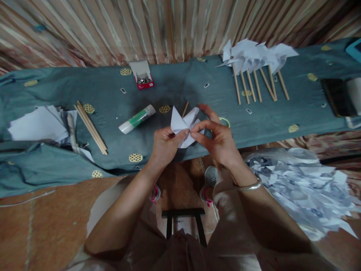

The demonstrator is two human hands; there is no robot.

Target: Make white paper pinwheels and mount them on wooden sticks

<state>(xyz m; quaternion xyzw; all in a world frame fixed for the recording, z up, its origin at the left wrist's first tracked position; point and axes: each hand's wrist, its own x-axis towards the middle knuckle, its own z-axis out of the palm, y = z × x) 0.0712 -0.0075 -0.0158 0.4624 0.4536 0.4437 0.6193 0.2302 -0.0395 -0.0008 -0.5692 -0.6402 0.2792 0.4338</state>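
Over the table's near edge, a white paper pinwheel is held between both hands. My left hand grips its lower left side, thumb near the middle of the paper. My right hand is closed in a pinch at the pinwheel's centre, its other fingers raised; any small item between those fingertips is too small to make out. A wooden stick shows just behind the paper. Beside my right hand, a light green ring-shaped thing is partly hidden. A green-and-white glue stick lies left of the pinwheel.
An open red box of small metal pieces stands at the back. Finished pinwheels on sticks lie back right. Left are paper sheets and loose sticks. A phone lies far right; a paper-filled bag sits below.
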